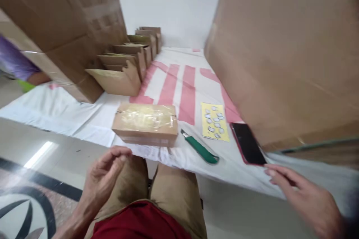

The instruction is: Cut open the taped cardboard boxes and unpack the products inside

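My left hand [102, 175] hovers just off the table's near edge, below a taped cardboard box [146, 121]. Its fingers are curled, thumb against forefinger, and nothing shows between them. At the right, the thumb and forefinger of my right hand [303, 194] come together at the near corner of a black-screened phone [248, 143] with a red edge, which lies flat on the cloth. Between box and phone are a green-handled utility knife [200, 149] and a yellow card [214, 121] bearing several small pale pieces.
Tall cardboard panels stand at the left [73, 33] and right [286, 56]. Several open cardboard bins [117, 78] line the left panel. A white cloth with pink stripes [186, 93] covers the table. Another person's purple sleeve [17, 58] shows beyond the left panel.
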`<state>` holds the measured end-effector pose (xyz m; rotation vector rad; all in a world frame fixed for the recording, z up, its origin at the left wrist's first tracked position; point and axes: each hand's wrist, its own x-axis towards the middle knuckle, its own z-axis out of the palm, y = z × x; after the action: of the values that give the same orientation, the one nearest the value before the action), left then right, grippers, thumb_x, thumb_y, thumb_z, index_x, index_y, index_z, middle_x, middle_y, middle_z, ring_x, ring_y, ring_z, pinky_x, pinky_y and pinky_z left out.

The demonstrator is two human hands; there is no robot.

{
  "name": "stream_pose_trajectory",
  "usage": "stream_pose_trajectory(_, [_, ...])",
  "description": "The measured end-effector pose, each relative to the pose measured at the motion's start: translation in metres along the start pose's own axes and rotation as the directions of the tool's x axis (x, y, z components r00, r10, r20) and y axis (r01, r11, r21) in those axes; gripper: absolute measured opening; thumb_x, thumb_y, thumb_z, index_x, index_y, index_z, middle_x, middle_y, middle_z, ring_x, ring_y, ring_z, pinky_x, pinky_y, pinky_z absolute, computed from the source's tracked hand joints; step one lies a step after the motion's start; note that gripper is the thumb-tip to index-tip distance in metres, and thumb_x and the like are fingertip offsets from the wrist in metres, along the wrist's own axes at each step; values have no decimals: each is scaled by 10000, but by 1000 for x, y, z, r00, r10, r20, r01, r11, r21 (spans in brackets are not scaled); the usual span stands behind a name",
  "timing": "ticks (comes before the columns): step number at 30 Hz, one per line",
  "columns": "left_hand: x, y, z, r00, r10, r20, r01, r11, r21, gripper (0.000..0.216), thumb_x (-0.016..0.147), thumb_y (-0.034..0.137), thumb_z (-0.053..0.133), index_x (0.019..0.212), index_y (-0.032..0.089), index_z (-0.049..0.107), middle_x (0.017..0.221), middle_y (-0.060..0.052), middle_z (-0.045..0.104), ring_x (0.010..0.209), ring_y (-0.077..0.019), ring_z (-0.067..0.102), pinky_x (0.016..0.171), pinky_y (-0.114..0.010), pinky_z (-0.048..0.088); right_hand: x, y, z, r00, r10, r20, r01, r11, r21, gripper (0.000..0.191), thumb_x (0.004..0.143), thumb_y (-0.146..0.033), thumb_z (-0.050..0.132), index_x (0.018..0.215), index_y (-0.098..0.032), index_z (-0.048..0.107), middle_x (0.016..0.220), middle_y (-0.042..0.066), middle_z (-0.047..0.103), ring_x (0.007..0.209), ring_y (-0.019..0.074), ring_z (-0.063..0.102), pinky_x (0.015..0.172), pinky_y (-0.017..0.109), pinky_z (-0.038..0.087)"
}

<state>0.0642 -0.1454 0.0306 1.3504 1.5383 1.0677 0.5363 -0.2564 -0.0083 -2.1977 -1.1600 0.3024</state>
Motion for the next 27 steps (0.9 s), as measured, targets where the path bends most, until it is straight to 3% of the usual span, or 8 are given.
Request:
stream_pose_trajectory(3, [38, 6, -27, 948, 164, -273, -126, 980, 152, 253, 826, 417, 718, 1015, 253, 757, 1061, -50, 744, 960, -238, 664, 889, -320, 490, 0, -75, 60, 955, -283, 85, 261, 943, 207, 279, 802, -574, 690, 912, -332, 777, 988, 122, 792, 773, 287, 704, 548, 383, 528])
stream_pose_trajectory(6, [71, 7, -25, 960, 193, -201, -166, 975, 147, 406, 806, 437, 702, 1133, 197, 716, 1174, -109, 719, 997, -258, 663, 865, -357, 516, 9, -157, 109, 882, -457, 118, 412, 867, 280, 423, 872, -591, 636, 1118, -264, 748, 1181, 125, 762, 947, 285, 722, 729, 403, 607])
stream_pose_trajectory(9, [87, 5, -11, 982, 158, -101, -154, 987, 49, 440, 798, 418, 708, 1160, 167, 690, 1163, -128, 723, 1035, -269, 672, 898, -386, 528, 21, -208, 136, 809, -584, 66, 542, 785, 302, 435, 898, -556, 644, 1173, -228, 721, 1270, 123, 732, 1157, 304, 687, 978, 477, 574])
stream_pose_trajectory(14, [81, -9, -9, 952, 285, -115, -295, 953, -75, 220, 812, 230, 678, 1031, 214, 699, 1279, -110, 691, 1203, -260, 639, 1043, -394, 489, 10, -221, 136, 697, -704, -134, 707, 646, 288, 158, 949, -299, 642, 1071, -281, 741, 1270, 90, 718, 1178, 270, 676, 1027, 471, 543])
stream_pose_trajectory(19, [77, -28, -37, 905, 417, 87, -403, 905, -138, 229, 818, 134, 614, 903, 249, 793, 1262, -107, 731, 1307, -292, 606, 1151, -449, 429, -1, -204, 105, 438, -865, 246, 757, 502, 419, 326, 1017, -359, 509, 1264, -338, 721, 1304, 50, 737, 1248, 289, 662, 1070, 512, 512])
stream_pose_trajectory(23, [87, -34, -52, 813, 522, 259, -475, 851, -225, 321, 865, 254, 602, 1122, 256, 795, 1388, -96, 687, 1400, -341, 527, 1165, -536, 410, 11, -214, 94, 556, -784, 276, 684, 620, 384, 414, 1067, -407, 390, 1112, -292, 785, 1154, 52, 798, 1099, 264, 740, 976, 457, 574])
stream_pose_trajectory(25, [94, -26, -49, 801, 548, 241, -527, 836, -151, 265, 937, 302, 558, 1024, 235, 800, 1272, -102, 736, 1283, -320, 599, 1083, -512, 468, 19, -234, 98, 587, -757, 288, 714, 652, 257, 341, 1043, -358, 468, 1074, -270, 795, 1097, 46, 813, 1020, 247, 764, 909, 402, 596])
stream_pose_trajectory(27, [100, -12, -43, 797, 575, 186, -589, 808, 28, 267, 979, 302, 556, 844, 215, 771, 1049, -92, 769, 1074, -270, 658, 955, -446, 511, 25, -263, 106, 562, -732, 384, 765, 637, 96, 291, 1013, -311, 523, 1112, -258, 791, 1144, 47, 805, 1032, 251, 761, 867, 378, 596])
